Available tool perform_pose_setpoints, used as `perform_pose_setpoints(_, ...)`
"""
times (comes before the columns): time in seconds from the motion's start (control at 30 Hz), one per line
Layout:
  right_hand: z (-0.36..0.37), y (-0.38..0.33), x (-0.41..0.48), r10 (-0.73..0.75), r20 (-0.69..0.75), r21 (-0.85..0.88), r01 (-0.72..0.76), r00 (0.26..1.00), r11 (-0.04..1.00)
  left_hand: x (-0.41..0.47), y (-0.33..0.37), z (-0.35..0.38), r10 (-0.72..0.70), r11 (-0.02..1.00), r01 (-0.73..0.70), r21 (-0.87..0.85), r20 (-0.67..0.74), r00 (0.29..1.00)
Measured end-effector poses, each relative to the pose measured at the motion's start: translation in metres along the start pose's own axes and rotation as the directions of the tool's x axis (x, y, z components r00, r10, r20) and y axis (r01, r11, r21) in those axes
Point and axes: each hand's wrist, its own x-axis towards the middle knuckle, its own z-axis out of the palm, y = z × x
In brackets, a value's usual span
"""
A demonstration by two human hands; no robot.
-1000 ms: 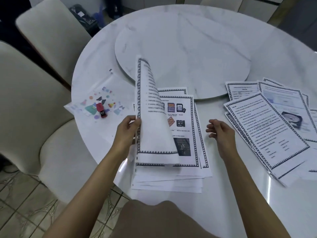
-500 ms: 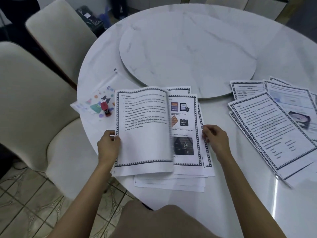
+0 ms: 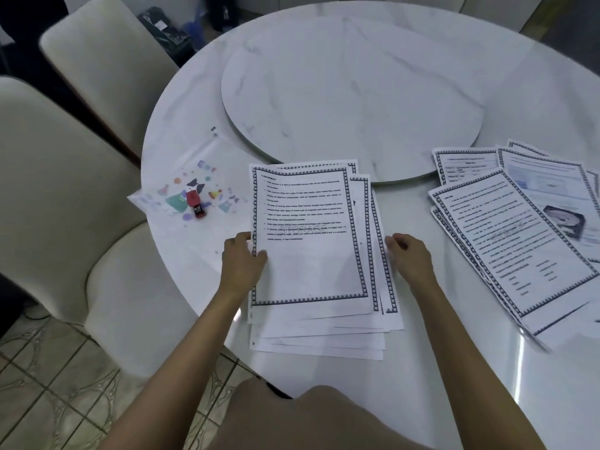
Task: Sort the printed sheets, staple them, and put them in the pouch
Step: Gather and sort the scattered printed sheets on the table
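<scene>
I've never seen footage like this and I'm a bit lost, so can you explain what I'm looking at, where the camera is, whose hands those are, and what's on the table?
There is no machine here. A person wears a wide-angle camera on the head, so the single view looks down at their own bare arms. The round white table carries a raised turntable in its middle. In front of the person lies a loose stack of printed sheets with patterned borders. The left hand pinches the left edge of the top sheet, thumb on the paper. The right hand rests at the stack's right edge; whether it grips anything is unclear. A second pile of sheets is fanned out to the right. On the left lies a clear pouch with colourful shapes, and a small red stapler sits on it.
</scene>
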Motion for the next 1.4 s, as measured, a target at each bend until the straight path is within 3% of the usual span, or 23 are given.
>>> perform_pose_setpoints(0.17, 0.01, -0.013, 0.006, 0.099, 0.207, -0.107, -0.078, 0.973, 0.991, 0.002, 0.008, 0.009, -0.061, 0.989, 0.075, -0.129, 0.11, 0.992)
perform_pose_setpoints(0.47, 0.013, -0.002, -0.004, 0.148, 0.226, 0.087, -0.172, 0.963, 0.981, 0.003, 0.01, 0.011, -0.159, 0.961, 0.186, -0.207, 0.139, 0.977)
perform_pose_setpoints(0.63, 0.015, 0.007, -0.017, 0.118, 0.285, 0.131, -0.16, 0.951, 0.978, -0.009, 0.011, 0.02, -0.072, 0.954, 0.128, -0.271, 0.209, 0.975)
perform_pose_setpoints(0.77, 0.011, 0.006, -0.023, 0.053, 0.232, 0.206, -0.103, 0.971, 0.973, -0.016, 0.023, 0.02, 0.095, 0.935, -0.025, -0.354, 0.183, 0.978)
perform_pose_setpoints(0.93, -0.013, -0.027, -0.018, -0.092, -0.003, 0.363, 0.087, 0.996, 0.928, -0.013, 0.069, 0.008, 0.314, 0.871, -0.285, -0.401, 0.006, 0.949)
perform_pose_setpoints(1.13, -0.052, -0.082, -0.028, -0.249, -0.324, 0.479, 0.385, 0.913, 0.789, -0.033, 0.133, -0.018, 0.476, 0.675, -0.537, -0.507, -0.258, 0.841)
perform_pose_setpoints(1.27, -0.059, -0.086, -0.044, -0.276, -0.394, 0.545, 0.464, 0.877, 0.699, -0.046, 0.137, -0.017, 0.483, 0.612, -0.577, -0.542, -0.321, 0.814)
perform_pose_setpoints(1.4, -0.043, -0.052, -0.054, -0.246, -0.296, 0.56, 0.376, 0.923, 0.738, -0.045, 0.094, 0.005, 0.37, 0.694, -0.426, -0.58, -0.219, 0.903)
